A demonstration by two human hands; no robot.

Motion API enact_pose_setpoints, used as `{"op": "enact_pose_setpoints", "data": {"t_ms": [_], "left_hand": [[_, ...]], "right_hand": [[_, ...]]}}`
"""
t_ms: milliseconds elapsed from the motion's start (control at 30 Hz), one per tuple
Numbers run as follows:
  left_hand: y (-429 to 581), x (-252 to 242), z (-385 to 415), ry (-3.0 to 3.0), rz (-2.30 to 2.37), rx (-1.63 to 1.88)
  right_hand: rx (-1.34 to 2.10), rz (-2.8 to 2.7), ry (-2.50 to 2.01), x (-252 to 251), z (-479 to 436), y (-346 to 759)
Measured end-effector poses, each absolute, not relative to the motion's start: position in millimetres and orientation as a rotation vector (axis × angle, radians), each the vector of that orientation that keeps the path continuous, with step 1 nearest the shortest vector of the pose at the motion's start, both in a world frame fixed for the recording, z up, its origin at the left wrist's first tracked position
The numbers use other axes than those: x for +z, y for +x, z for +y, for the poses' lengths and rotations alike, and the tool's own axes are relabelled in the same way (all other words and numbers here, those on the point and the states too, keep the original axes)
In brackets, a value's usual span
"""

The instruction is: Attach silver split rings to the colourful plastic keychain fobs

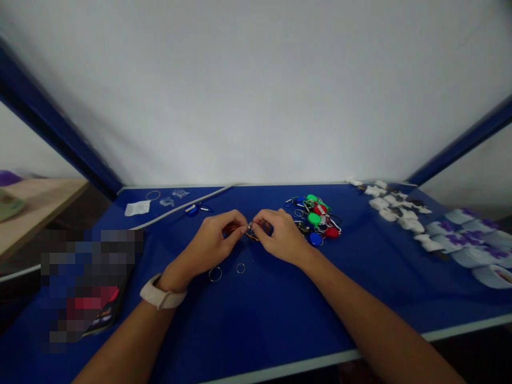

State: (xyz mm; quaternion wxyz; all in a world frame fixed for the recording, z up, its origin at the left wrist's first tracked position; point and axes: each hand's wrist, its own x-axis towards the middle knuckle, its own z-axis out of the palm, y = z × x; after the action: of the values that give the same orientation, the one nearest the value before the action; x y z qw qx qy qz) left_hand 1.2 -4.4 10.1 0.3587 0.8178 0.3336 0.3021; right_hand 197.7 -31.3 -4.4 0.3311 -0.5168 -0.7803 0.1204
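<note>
Both hands work close together just above the middle of the blue table [256, 333], each narrowed to a tight fingertip pinch. The right hand [282, 238] appears to hold a small silver ring [250, 227] at its fingertips, while the left hand [210, 246] pinches toward a thin orange cord [253, 236] (the fingers hide most of it, so exactly what each hand grips is hard to tell). At this scale, a short grip close to the metal should give the best control, with the wrists low and the forearms steady.

Two loose split rings [215, 274] lie just near of the hands, and a heap of key tags in green, red and blue [314, 217] sits just to the right. Farther left are a blue carabiner [192, 209], a white packet [137, 208] and a thin ring [152, 195]. White moulded pieces [384, 202] line the far right of the table, with pale cups printed in purple [460, 234] nearer the right edge. A pale watch strap [162, 293] circles the left wrist.
</note>
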Motion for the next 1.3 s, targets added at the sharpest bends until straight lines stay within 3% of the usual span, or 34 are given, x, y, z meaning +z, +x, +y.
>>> {"op": "enact_pose_setpoints", "data": {"t_ms": [533,1300], "left_hand": [[1.0,10.3,-3.5,2.144,0.877,0.772],[1.4,12.0,-3.7,2.123,0.878,0.769]], "right_hand": [[0.087,-2.176,-1.253,-5.7,-31.9,200.3],[0.132,-2.101,-1.346,-5.3,-32.1,197.8]]}}
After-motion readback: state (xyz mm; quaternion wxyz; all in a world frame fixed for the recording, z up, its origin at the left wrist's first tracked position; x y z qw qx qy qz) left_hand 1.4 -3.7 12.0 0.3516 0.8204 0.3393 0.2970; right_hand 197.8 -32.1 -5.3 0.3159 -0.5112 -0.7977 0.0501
